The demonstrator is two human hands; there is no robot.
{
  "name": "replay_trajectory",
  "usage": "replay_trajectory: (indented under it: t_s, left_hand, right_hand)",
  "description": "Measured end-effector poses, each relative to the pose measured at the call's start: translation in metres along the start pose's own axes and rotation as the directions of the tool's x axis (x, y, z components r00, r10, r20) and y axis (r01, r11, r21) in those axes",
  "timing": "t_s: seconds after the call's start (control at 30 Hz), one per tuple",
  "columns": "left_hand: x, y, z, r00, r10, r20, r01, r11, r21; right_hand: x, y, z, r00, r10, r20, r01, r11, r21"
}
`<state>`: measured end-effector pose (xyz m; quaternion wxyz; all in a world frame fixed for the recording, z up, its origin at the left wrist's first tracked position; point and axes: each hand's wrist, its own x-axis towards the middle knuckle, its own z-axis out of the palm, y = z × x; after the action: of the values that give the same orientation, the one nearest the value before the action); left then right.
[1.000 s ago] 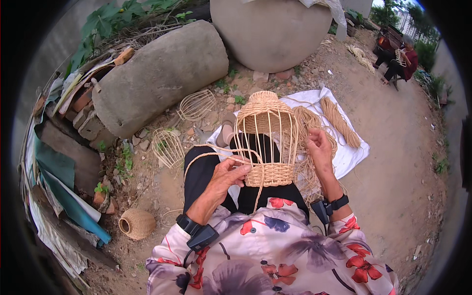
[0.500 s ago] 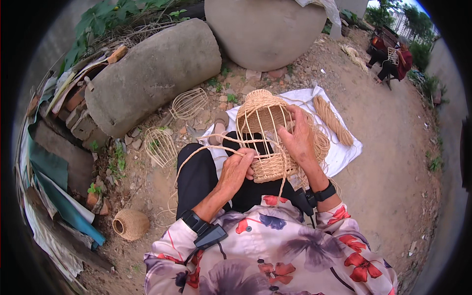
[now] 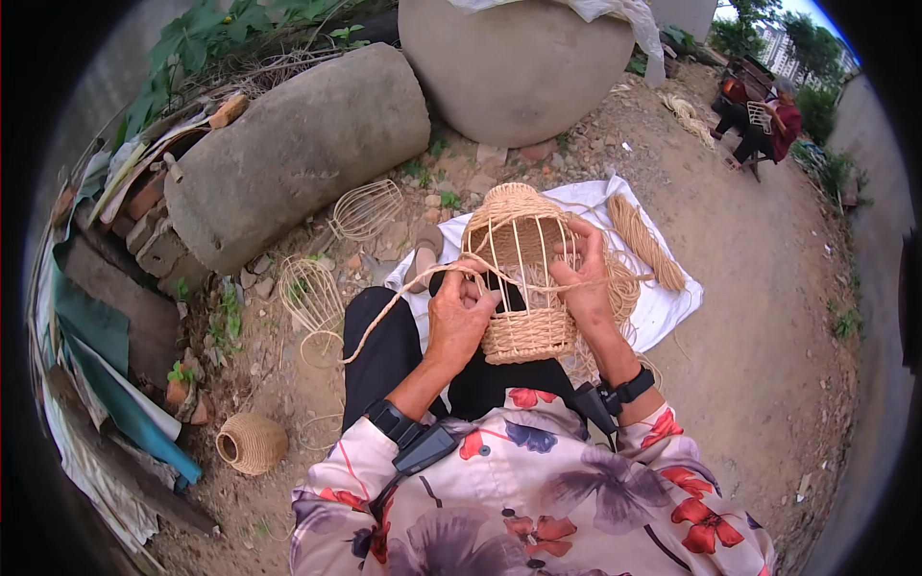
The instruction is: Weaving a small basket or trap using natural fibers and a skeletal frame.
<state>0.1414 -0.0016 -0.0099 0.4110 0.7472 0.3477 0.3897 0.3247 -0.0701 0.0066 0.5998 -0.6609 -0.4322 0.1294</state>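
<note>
A partly woven straw basket (image 3: 529,337) stands over my lap, its lower and upper bands woven and bare upright ribs between them. My left hand (image 3: 459,315) is closed at the basket's left ribs, fingers pinched on a pale twisted cord (image 3: 396,297). The cord loops down from that hand toward my left knee, and a length of it runs across the ribs. My right hand (image 3: 590,280) grips the basket's right side, thumb and fingers around the ribs near the cord. Its fingertips are partly hidden behind the ribs.
Under the basket lies a white sheet (image 3: 684,312) with a cord bundle (image 3: 645,242) and loose coils. Two bare frames (image 3: 367,209) and a finished woven pot (image 3: 252,443) rest on the ground at left. A stone cylinder (image 3: 303,154) lies beyond. Another person (image 3: 768,125) sits far right.
My left hand has moved up the basket's left ribs, and the cord now crosses the ribs higher. The basket has turned slightly more upright. My right hand's fingers have curled closer to the ribs.
</note>
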Motion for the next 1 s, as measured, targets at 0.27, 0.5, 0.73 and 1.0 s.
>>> replay_trajectory:
  t_s: [0.27,0.5,0.73,1.0]
  left_hand:
    - [-0.013,0.013,-0.016,0.942,-0.308,0.135,0.331,0.777,-0.535]
    - [-0.013,-0.025,-0.028,0.985,-0.141,0.095,0.124,0.978,0.17]
    - [-0.008,-0.017,-0.023,0.827,-0.27,0.493,0.559,0.485,-0.673]
    - [0.009,-0.02,0.002,0.962,-0.207,0.18,0.222,0.973,-0.067]
  right_hand:
    - [0.0,0.0,-0.015,0.978,0.176,0.109,-0.2,0.943,0.265]
    - [0.001,0.009,-0.022,0.968,0.219,0.127,-0.247,0.926,0.287]
    - [0.005,0.037,-0.033,0.957,0.247,0.149,-0.286,0.883,0.373]
    - [0.0,0.022,-0.03,0.959,0.239,0.154,-0.281,0.881,0.381]
